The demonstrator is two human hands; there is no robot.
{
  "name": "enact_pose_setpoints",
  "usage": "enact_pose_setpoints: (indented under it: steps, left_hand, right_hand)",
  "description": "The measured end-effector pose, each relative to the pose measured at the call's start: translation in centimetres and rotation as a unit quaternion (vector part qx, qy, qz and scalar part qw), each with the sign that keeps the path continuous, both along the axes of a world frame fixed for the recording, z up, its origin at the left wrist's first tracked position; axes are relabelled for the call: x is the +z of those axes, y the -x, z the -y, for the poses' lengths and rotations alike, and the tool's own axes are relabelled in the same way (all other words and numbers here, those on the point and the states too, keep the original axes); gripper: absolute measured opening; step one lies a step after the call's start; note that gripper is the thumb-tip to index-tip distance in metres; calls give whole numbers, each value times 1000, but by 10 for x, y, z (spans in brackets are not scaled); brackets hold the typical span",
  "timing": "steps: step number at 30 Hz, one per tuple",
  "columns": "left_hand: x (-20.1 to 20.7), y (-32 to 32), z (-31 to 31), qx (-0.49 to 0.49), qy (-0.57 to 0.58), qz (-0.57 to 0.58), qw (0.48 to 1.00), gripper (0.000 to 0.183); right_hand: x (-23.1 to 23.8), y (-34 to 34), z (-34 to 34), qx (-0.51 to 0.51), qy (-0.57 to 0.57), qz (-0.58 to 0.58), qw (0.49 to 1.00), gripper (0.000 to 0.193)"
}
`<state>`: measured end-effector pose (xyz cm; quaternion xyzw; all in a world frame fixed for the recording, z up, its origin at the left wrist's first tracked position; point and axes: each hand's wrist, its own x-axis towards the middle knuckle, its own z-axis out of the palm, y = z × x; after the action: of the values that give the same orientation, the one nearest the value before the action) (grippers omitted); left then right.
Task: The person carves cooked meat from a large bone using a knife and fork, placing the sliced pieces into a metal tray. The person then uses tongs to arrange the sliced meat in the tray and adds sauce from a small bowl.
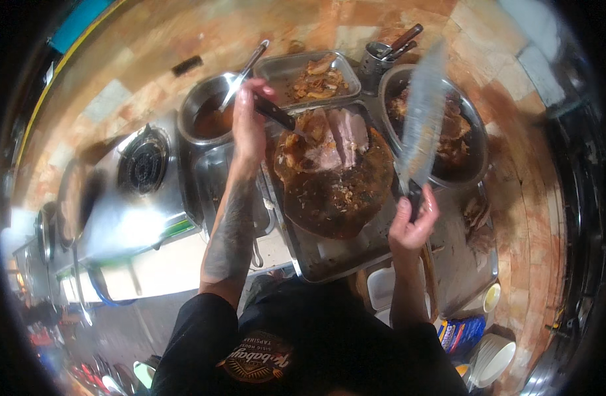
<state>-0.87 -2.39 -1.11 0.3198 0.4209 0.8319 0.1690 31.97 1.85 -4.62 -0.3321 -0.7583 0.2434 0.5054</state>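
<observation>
Black shirt (329,346) cut off below; cleaver (422,119) motion-blurred.

Part-sliced meat (346,137) — broad cleaver (423,115), raised

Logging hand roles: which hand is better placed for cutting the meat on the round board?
Probably the right hand: it grips the broad-bladed knife beside the round board. The left hand holds a black-handled tool at the meat.

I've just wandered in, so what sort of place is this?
Probably a restaurant or food-stall kitchen: there's a stove, cut meat on a round chopping board, and a big knife in the person's right hand.
</observation>
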Motion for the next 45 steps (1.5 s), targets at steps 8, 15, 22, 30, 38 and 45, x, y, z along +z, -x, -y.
enact_pose_setpoints:
  steps: [8, 15, 22, 30, 38, 45]
  left_hand:
    - [-57, -20, 71, 70, 264, -69, 960, 74]
    - [-36, -4, 54, -11, 115, 88, 989, 54]
    - [-23, 23, 323, 38, 236, -271, 932, 40]
    - [20, 127, 773, 438, 787, -150, 407, 38]
    - [-24, 102, 634, 100, -22, 317, 943, 29]
    - [-10, 102, 577, -3, -182, 319, 930, 9]
  right_hand:
    - [-30, -18, -15, 134, 145, 177, 964, 48]
    - [-17, -20, -3, 21, 71, 253, 965, 63]
    - [-45, -64, 16, -141, -17, 200, 969, 59]
    - [-55, -57, 58, -105, -152, 237, 954, 48]
    - [-13, 85, 139, 5, 21, 160, 987, 38]
    - [-4, 124, 160, 46, 62, 152, 985, 37]
